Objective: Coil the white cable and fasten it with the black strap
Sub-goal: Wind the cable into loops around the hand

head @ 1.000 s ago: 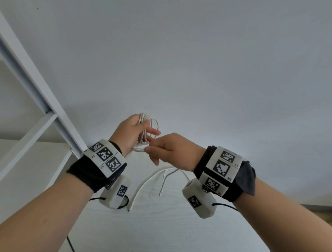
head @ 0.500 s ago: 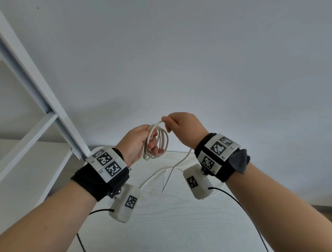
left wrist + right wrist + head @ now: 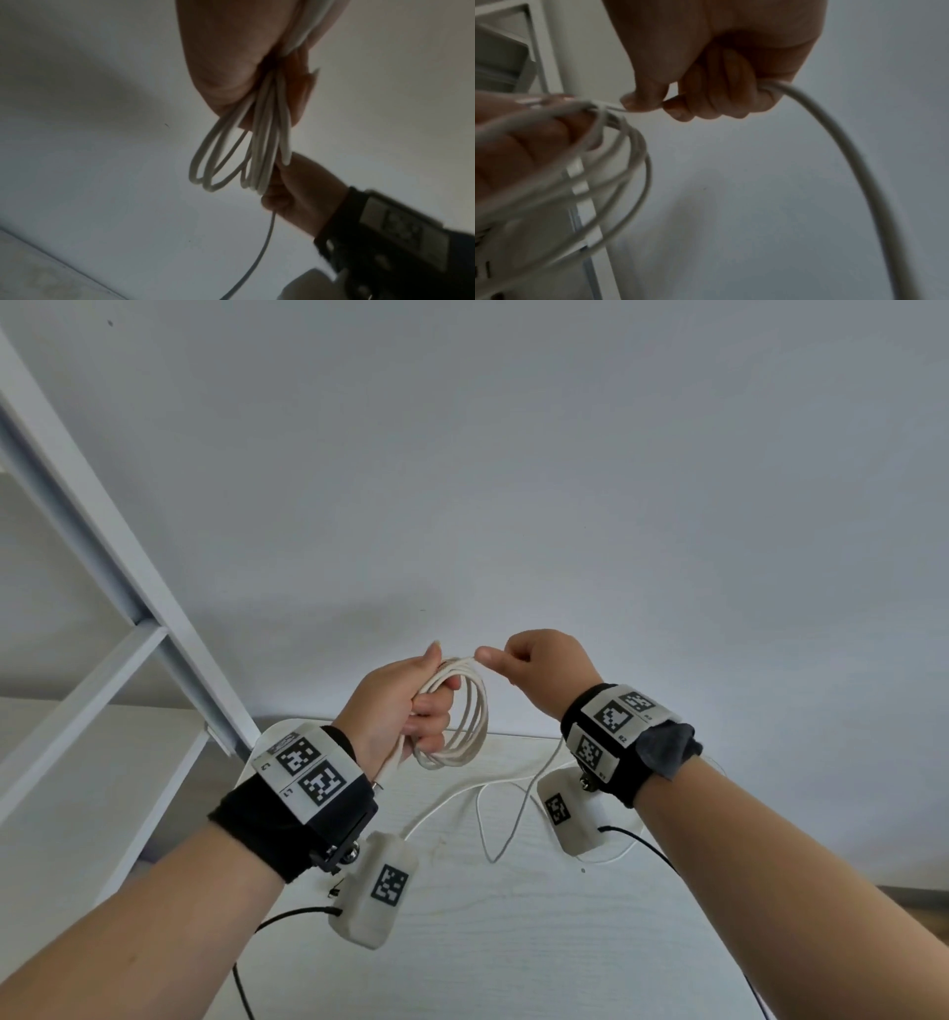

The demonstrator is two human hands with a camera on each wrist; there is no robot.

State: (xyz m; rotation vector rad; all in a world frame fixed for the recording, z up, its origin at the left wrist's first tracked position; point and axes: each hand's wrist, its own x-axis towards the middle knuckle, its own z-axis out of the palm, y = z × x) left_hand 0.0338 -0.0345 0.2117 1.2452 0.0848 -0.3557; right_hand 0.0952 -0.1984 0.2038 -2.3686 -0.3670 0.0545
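The white cable (image 3: 464,711) hangs in several loops from my left hand (image 3: 411,706), whose fingers curl through the coil (image 3: 259,146) above the table. Just to its right, my right hand (image 3: 539,667) pinches the running strand between thumb and forefinger at the top of the coil (image 3: 618,108). From that fist (image 3: 713,85) the free cable (image 3: 847,152) drops away to the table, where its slack (image 3: 493,809) lies in loose bends. No black strap shows in any view.
A white wood-grain table (image 3: 513,942) lies below my hands, against a plain grey wall (image 3: 513,480). A white shelf frame (image 3: 118,588) rises at the left. Black wires (image 3: 647,845) run from the wrist cameras across the table.
My right hand carried the strand up from below the coil and laid a further loop over my left hand. Both hands rose slightly, and the coil has grown wider.
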